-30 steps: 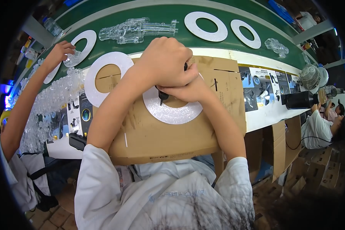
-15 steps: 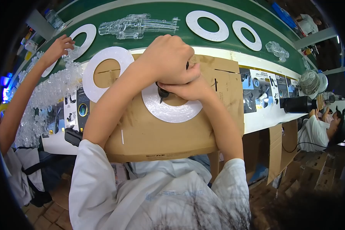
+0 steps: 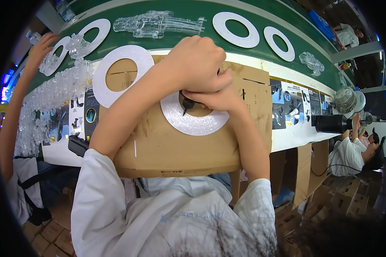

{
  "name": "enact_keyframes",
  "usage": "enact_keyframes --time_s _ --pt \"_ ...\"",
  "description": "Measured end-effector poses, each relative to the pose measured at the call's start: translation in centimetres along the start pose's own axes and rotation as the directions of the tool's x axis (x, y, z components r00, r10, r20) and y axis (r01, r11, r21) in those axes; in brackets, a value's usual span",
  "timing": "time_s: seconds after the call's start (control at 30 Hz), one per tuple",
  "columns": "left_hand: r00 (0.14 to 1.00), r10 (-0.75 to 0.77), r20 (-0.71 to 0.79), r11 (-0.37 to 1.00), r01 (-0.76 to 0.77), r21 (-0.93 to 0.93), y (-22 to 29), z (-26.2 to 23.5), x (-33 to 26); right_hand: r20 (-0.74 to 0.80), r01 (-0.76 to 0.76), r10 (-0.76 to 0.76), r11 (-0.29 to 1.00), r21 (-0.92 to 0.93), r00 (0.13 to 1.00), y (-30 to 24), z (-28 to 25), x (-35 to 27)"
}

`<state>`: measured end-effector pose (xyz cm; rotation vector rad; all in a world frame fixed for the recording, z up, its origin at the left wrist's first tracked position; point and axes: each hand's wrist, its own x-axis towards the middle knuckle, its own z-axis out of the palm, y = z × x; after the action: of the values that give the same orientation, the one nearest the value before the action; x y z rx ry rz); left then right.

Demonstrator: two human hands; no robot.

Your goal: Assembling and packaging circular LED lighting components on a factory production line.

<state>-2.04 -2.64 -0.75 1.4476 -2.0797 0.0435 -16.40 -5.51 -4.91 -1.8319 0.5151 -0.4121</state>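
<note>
My left hand (image 3: 198, 64) is closed in a fist over the far part of a white speckled ring (image 3: 195, 124), which lies on a brown cardboard box (image 3: 158, 150). Just below it and touching it, my right hand (image 3: 216, 97) is closed too. A black thing with a pointed tip (image 3: 186, 105) sticks out beside my right hand, over the ring's hole. Its rest is hidden by my hands, so I cannot tell its kind. A bit of black also shows at the edge of my left fist. Another white ring (image 3: 102, 81) rests on the cardboard, left of my hands.
Beyond lies a green conveyor belt (image 3: 184, 45) with more white rings (image 3: 236, 30) and clear plastic parts (image 3: 158, 24). Many clear parts (image 3: 55, 94) are heaped at left, where a co-worker's hand (image 3: 40, 49) reaches. A black cylinder (image 3: 332, 123) and a fan (image 3: 346, 100) stand at right.
The co-worker's hand has moved left, away from a clear part that now lies by the ring on the belt. My hands keep nearly the same hold; the view has shifted slightly.
</note>
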Motion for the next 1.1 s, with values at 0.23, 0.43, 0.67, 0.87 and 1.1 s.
enact_keyframes --time_s 0.23,0.43,0.67,0.87,1.1 --pt "0.998 -0.042 -0.042 0.998 0.044 0.049 1.6 0.2 -0.1 0.062 0.191 -0.195 0.980 0.060 0.979 1.1 -1.2 -0.1" --pt "0.997 -0.025 -0.076 0.998 0.030 0.062 1.5 0.4 -0.4 0.043 0.183 -0.185 0.982 0.050 0.982 1.0 -1.0 -0.3" --pt "0.998 -0.058 -0.002 0.996 0.058 0.069 1.7 0.0 -0.4 0.094 0.069 -0.072 0.997 0.034 0.993 0.7 -1.1 -0.3" --pt "0.998 -0.056 0.007 0.996 0.056 0.071 1.8 0.1 -0.2 0.046 0.125 -0.126 0.992 0.032 0.991 0.7 -1.0 -0.3" --pt "0.998 -0.051 -0.033 0.996 0.054 0.070 1.6 0.3 -0.5 0.048 0.153 -0.156 0.987 0.052 0.987 1.0 -0.8 -0.2"
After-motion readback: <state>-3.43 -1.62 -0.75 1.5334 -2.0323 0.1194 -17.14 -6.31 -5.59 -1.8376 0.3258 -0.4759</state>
